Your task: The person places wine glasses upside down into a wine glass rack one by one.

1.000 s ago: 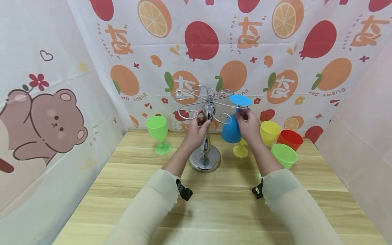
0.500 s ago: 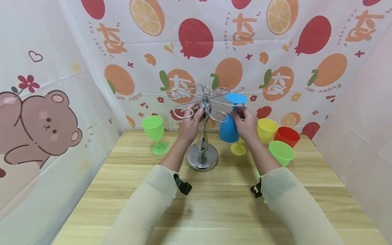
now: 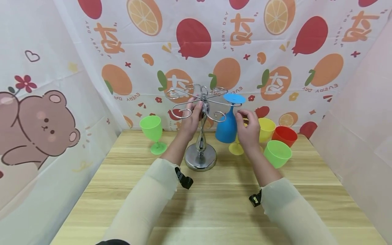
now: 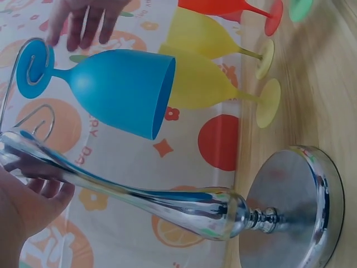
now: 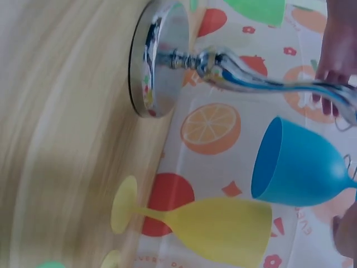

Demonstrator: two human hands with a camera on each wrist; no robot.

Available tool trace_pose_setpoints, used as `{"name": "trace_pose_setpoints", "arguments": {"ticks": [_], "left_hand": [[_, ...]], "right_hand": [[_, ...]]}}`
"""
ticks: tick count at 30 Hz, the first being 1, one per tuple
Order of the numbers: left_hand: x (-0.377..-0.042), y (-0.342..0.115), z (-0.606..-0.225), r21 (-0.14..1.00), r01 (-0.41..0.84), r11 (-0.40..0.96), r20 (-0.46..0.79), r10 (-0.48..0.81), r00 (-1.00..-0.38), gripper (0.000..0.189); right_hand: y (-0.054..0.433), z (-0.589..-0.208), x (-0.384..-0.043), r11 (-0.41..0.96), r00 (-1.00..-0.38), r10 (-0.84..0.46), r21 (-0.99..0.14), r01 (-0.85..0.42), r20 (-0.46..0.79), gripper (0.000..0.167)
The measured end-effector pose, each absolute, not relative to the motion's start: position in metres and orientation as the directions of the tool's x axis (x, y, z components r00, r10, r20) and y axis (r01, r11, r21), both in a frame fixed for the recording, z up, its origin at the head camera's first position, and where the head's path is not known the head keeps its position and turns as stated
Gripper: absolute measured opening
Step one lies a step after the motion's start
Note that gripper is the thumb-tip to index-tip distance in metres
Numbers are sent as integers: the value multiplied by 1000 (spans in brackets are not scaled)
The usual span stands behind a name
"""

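A blue plastic goblet (image 3: 226,129) hangs upside down by its foot from a curled wire arm of a silver metal goblet rack (image 3: 200,139). The left wrist view shows the wire coil under the goblet's foot (image 4: 33,70). My left hand (image 3: 191,119) grips the rack's post just below the wire arms. Just right of the blue goblet, my right hand (image 3: 248,131) is apart from it, fingers loosely bent around nothing. In the left wrist view that hand's fingers (image 4: 89,25) hang beside the goblet's stem.
A green goblet (image 3: 151,128) stands upright left of the rack. At the right are yellow (image 3: 267,127), red (image 3: 284,135) and green (image 3: 277,154) goblets; another yellow goblet (image 5: 223,229) stands behind the blue one. A printed cloth (image 3: 196,37) hangs behind the wooden table (image 3: 220,211).
My right hand has let go of the blue goblet's stem and drawn a little to the right. The goblet stays hanging on the rack. My left hand keeps its grip on the post.
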State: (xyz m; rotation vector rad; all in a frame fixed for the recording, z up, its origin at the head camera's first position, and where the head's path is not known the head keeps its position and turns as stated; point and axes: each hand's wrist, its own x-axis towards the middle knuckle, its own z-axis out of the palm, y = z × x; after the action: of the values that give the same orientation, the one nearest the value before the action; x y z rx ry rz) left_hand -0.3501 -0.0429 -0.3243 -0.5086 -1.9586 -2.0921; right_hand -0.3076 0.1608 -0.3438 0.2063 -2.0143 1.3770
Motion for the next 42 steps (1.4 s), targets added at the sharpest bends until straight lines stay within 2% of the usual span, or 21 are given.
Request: {"name": "trace_pose_setpoints", "arguments": {"ticks": [5, 8, 12, 16, 23, 34, 42], "left_hand": [[-352, -42, -323, 925, 370, -86, 377, 89, -922, 45], [-352, -41, -321, 924, 366, -107, 376, 99, -921, 44], [-354, -38, -321, 919, 370, -135, 385, 105, -917, 44], [-354, -39, -321, 923, 363, -128, 376, 104, -921, 46], [-353, -39, -323, 941, 325, -88, 334, 109, -936, 43], [-354, -37, -323, 939, 345, -11, 344, 97, -934, 40], [-355, -38, -322, 906, 415, -83, 423, 143, -895, 33]], "right_hand": [[150, -345, -292, 472, -600, 170, -599, -647, 782, 25], [143, -342, -285, 465, -532, 102, -513, -722, 841, 22], [134, -337, -277, 443, -453, 29, -418, -793, 891, 27], [128, -332, -274, 433, -411, -5, -369, -822, 912, 38], [125, -331, -272, 444, -427, -5, -380, -811, 904, 16], [132, -330, -273, 443, -452, 17, -412, -796, 892, 17], [145, -332, -279, 406, -544, 79, -526, -748, 835, 20]]}}
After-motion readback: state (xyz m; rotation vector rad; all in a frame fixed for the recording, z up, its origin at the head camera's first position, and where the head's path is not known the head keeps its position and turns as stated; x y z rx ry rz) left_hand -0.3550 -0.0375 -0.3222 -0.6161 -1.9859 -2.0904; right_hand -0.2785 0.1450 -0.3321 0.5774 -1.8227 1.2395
